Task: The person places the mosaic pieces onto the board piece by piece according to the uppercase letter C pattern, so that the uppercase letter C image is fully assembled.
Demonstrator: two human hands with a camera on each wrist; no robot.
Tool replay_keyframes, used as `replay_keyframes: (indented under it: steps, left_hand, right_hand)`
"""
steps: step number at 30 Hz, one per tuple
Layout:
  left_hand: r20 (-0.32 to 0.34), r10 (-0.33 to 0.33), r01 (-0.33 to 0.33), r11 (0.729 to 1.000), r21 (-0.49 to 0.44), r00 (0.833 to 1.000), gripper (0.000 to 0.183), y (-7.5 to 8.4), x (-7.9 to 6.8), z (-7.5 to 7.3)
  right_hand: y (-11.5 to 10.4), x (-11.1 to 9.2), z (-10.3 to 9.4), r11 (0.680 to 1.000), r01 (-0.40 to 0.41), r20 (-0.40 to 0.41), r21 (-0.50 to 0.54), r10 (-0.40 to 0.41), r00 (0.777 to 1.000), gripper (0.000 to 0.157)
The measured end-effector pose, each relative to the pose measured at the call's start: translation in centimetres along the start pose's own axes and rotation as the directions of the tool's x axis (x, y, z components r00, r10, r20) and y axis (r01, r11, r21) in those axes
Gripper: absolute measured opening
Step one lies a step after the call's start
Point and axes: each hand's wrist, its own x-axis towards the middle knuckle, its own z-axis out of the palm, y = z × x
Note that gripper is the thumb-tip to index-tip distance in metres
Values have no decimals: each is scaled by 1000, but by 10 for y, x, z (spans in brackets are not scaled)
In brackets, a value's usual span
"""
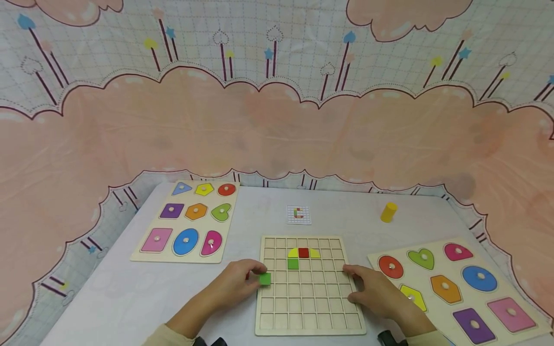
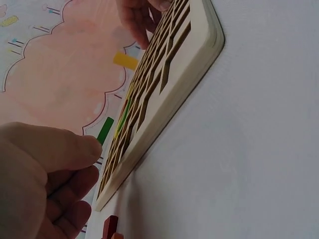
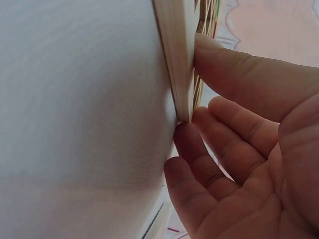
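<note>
My left hand (image 1: 238,278) pinches a green square tile (image 1: 265,279) between thumb and fingers, over the left edge of a wooden grid board (image 1: 309,326). In the left wrist view this tile (image 2: 105,130) appears edge-on beyond the thumb tip. The board's upper rows hold a red square (image 1: 304,253) between two yellow curved-edged pieces (image 1: 315,253), with a green square (image 1: 293,264) below the left one. My right hand (image 1: 374,290) rests its thumb and fingertips along the board's right edge; the right wrist view shows its fingers (image 3: 224,144) loosely bent.
Behind the board lies a small pattern card (image 1: 298,215); a yellow cylinder (image 1: 388,212) stands to its right. Knobbed shape puzzles flank the board, one at left (image 1: 144,257) and one at right (image 1: 437,254). A dark red block (image 2: 110,226) shows low in the left wrist view.
</note>
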Motion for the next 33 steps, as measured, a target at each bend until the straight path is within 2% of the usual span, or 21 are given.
replay_keyframes:
  steps: [10, 22, 33]
  left_hand:
    - [-4, 18, -18, 1000, 12, 1000, 20, 11, 14, 18]
    - [38, 16, -17, 999, 27, 999, 22, 23, 28, 28]
    - [38, 19, -21, 998, 53, 999, 21, 22, 35, 36]
  right_hand:
    - [1, -1, 0, 1000, 9, -5, 10, -9, 1000, 62]
    - [1, 0, 0, 1000, 18, -3, 6, -18, 1000, 62]
    - [1, 0, 0, 1000, 3, -3, 8, -3, 1000, 62]
